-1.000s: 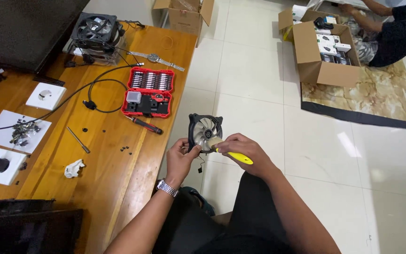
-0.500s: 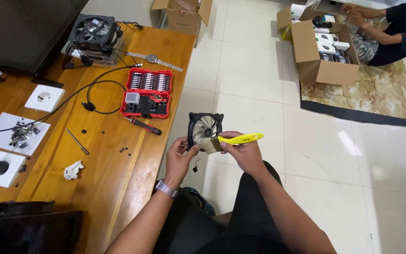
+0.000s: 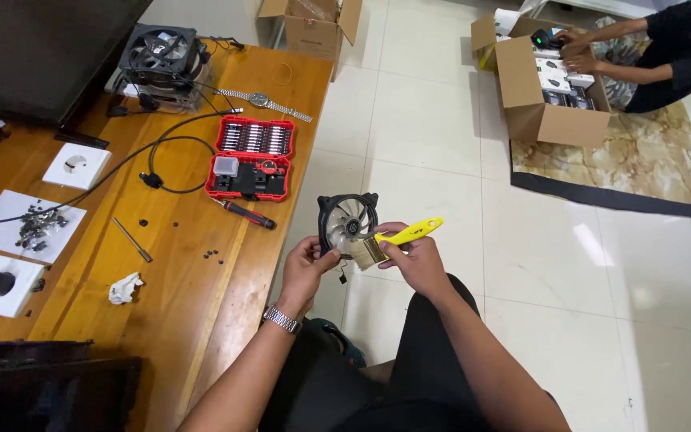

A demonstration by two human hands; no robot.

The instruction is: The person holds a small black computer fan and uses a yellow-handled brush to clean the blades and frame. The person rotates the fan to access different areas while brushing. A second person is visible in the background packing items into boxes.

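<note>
My left hand (image 3: pixel 307 270) grips the lower edge of a black computer fan (image 3: pixel 347 222) with pale blades, held upright above the floor just off the table's right edge. A silver watch sits on that wrist. My right hand (image 3: pixel 414 260) holds a paintbrush with a yellow handle (image 3: pixel 409 233); its bristles (image 3: pixel 364 251) rest against the fan's lower right face. The handle points up and to the right.
A wooden table (image 3: pixel 177 296) at left carries an open red screwdriver bit case (image 3: pixel 251 156), a loose screwdriver (image 3: pixel 245 213), a cooler fan assembly (image 3: pixel 160 60), a metal watch (image 3: pixel 265 102), cables, screws on paper and a crumpled tissue (image 3: pixel 125 288). Another person (image 3: pixel 649 56) sits by cardboard boxes (image 3: pixel 541 88) far right.
The brush has swung from pointing down-right to handle up and right, with its bristles now on the fan. The fan stays in my left hand, raised slightly.
</note>
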